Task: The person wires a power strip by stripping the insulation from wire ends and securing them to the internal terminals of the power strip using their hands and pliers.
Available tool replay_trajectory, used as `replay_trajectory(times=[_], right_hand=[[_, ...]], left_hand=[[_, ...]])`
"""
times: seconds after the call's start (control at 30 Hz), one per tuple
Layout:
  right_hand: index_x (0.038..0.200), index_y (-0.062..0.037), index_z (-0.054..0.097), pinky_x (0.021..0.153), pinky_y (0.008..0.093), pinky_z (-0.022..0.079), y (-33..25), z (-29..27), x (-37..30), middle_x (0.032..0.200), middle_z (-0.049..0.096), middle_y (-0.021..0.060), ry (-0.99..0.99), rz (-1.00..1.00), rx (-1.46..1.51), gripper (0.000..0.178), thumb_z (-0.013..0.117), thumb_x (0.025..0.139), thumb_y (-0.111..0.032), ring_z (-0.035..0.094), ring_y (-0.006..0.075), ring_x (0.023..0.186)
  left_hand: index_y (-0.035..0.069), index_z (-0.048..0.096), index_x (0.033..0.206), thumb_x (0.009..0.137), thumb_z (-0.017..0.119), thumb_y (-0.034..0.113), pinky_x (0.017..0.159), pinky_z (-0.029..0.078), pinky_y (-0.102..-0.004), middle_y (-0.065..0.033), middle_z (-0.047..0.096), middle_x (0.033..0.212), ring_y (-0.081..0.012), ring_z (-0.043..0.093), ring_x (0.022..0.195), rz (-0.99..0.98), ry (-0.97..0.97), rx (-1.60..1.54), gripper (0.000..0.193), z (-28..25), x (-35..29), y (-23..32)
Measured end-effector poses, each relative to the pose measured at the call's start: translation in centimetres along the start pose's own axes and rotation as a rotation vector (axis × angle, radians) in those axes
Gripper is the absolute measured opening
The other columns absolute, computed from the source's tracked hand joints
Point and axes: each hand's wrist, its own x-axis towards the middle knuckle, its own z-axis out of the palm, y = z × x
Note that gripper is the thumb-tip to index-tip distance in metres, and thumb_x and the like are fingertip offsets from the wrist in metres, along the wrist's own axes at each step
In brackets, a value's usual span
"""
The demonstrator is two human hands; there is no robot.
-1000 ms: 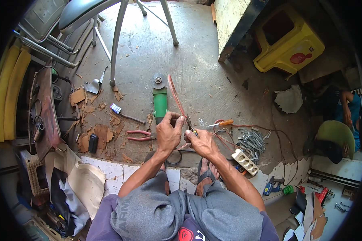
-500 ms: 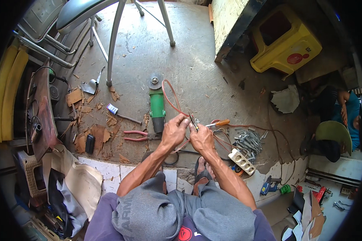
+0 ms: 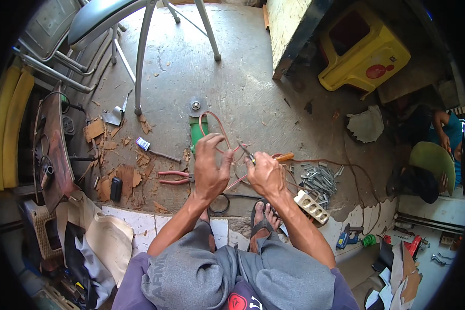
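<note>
My left hand is open, fingers apart and slightly blurred, beside a loop of reddish-brown cable. My right hand is closed on a slim dark pointed tool with a bit of yellow near the grip; its exact kind is unclear. The tool points up and left toward the cable, whose strands pass between my hands. Behind my left hand lies a green angle grinder, partly hidden. Red-handled pliers rest left of my left wrist. An orange-handled screwdriver lies just beyond my right hand.
A white power strip and a pile of metal screws or bolts lie right of my right forearm. Wood scraps and a hammer-like tool are at left. Chair legs stand ahead; another person sits far right.
My left hand has let go of the cable near the tool, opened, and moved left and a little up. My right hand keeps the tool and has shifted slightly right.
</note>
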Motion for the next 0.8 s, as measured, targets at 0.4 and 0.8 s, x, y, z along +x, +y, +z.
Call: replay_trajectory(times=[0.4, 0.8], right_hand=[[0.107, 0.0061, 0.067, 0.07, 0.0328, 0.061, -1.7, 0.3, -0.4, 0.092, 0.071, 0.012, -0.55, 0.577, 1.138, 0.049, 0.055, 0.102, -0.041, 0.071, 0.0212, 0.082], [0.09, 0.0038, 0.069, 0.06, 0.0336, 0.051, -0.7, 1.1, -0.2, 0.073, 0.067, 0.0087, -0.503, 0.307, 0.822, 0.054, 0.053, 0.101, -0.047, 0.062, 0.0155, 0.065]], left_hand=[[0.002, 0.07, 0.106, 0.099, 0.059, 0.018, 0.062, 0.049, -0.0298, -0.0051, 0.068, 0.074, -0.0091, 0.06, 0.067, -0.729, -0.332, -0.575, 0.02, 0.9, -1.9, -1.4], [0.001, 0.066, 0.1, 0.1, 0.057, 0.019, 0.067, 0.048, -0.0309, -0.0065, 0.065, 0.079, -0.0125, 0.059, 0.073, -0.632, -0.349, -0.438, 0.021, -0.1, -1.9, -0.5]])
